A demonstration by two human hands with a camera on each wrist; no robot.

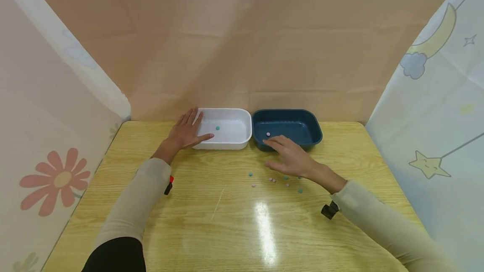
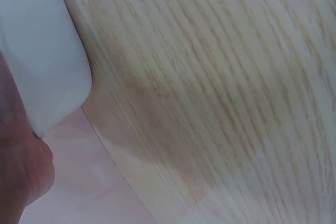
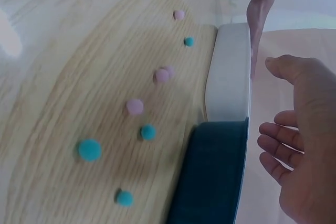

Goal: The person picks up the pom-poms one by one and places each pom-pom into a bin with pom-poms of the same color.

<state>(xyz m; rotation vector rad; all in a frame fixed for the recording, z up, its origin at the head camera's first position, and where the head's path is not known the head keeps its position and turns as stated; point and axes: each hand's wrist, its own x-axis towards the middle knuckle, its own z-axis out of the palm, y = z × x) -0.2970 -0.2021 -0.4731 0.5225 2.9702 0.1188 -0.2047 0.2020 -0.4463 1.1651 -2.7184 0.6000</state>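
Note:
My left hand (image 1: 184, 133) rests with fingers spread on the left side of a white tray (image 1: 223, 146). A small teal ball (image 1: 217, 128) lies in that tray. My right hand (image 1: 291, 156) hovers over the front edge of a dark blue tray (image 1: 298, 131). Its fingers are loosely bent and nothing shows between thumb and fingers in the right wrist view. Just beyond those fingertips, a small pink ball (image 1: 268, 134) appears inside the blue tray. Several pink and teal balls, among them a teal one (image 3: 90, 150) and a pink one (image 3: 135, 106), lie on the table before the trays.
The two trays stand side by side at the back of the wooden table (image 1: 200, 221), close to a tan backdrop (image 1: 264, 53). Patterned panels (image 1: 49, 95) flank the table. Dark wrist-camera mounts (image 1: 330, 210) stick out beside the sleeves.

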